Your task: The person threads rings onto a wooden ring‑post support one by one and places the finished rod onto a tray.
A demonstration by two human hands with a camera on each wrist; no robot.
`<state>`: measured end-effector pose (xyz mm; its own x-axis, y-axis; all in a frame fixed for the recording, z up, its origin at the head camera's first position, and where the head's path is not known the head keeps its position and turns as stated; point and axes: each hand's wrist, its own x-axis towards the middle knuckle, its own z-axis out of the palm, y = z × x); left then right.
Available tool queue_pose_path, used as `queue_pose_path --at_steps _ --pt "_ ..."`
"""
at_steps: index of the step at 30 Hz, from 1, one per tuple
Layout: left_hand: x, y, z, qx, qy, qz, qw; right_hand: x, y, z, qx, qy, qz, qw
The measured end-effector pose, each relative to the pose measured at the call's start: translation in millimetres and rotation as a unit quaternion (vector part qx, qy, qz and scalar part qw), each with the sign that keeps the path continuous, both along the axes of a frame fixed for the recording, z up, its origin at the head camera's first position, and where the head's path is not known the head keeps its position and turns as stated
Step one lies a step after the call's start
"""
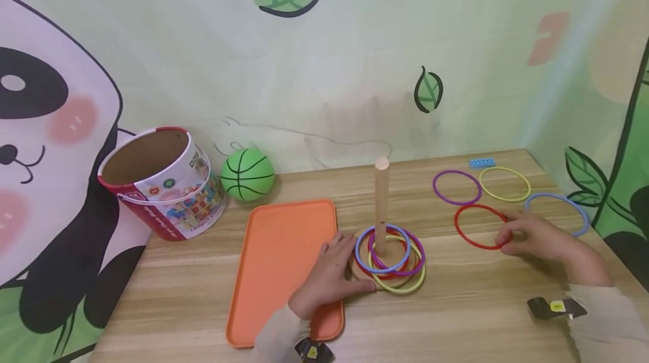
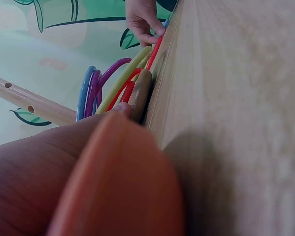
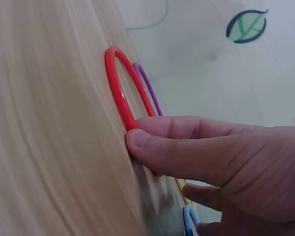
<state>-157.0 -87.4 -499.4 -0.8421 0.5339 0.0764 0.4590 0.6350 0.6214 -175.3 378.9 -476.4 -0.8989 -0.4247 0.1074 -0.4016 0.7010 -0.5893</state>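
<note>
My right hand (image 1: 542,239) pinches the near right edge of a red ring (image 1: 456,226) between thumb and fingers. In the right wrist view that red ring (image 3: 119,93) slants along the tabletop. A wooden peg (image 1: 381,199) stands upright on a round wooden base (image 1: 350,266). Around its foot lies a loose pile of blue, purple, red and yellow rings (image 1: 423,278). Reaching over the orange tray's right edge, my left hand (image 1: 332,273) touches the base's left side, fingers extended and thumb along the front. The left wrist view shows the thumb (image 2: 122,107) against the base (image 2: 141,93).
Purple (image 1: 434,185), yellow (image 1: 530,188) and blue (image 1: 585,219) rings lie at the right, near a blue toy brick (image 1: 481,163). An orange tray (image 1: 284,250) lies left of the peg. Behind it are a green ball (image 1: 248,175) and a bucket (image 1: 172,194) against the printed backdrop.
</note>
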Motion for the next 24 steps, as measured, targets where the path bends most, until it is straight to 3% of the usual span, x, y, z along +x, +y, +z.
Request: queue_pose_path --at_steps 7,11,18,24 --pt "-0.5 -1.2 2.9 0.008 -0.001 0.003 1.0 -5.7 -11.5 -1.4 0.009 0.052 0.01 0.999" --pt "-0.6 -0.5 3.1 0.008 -0.004 0.0 1.0 -4.9 -12.4 -2.1 -0.016 0.087 -0.001 0.996" --pt "-1.0 0.5 2.0 -0.004 0.0 0.0 1.0 -1.2 -7.1 1.0 -0.06 0.003 -0.052 0.997" --pt "0.8 0.6 2.1 0.003 -0.007 -0.001 1.0 -1.0 -3.3 1.8 -0.065 -0.014 -0.071 0.995"
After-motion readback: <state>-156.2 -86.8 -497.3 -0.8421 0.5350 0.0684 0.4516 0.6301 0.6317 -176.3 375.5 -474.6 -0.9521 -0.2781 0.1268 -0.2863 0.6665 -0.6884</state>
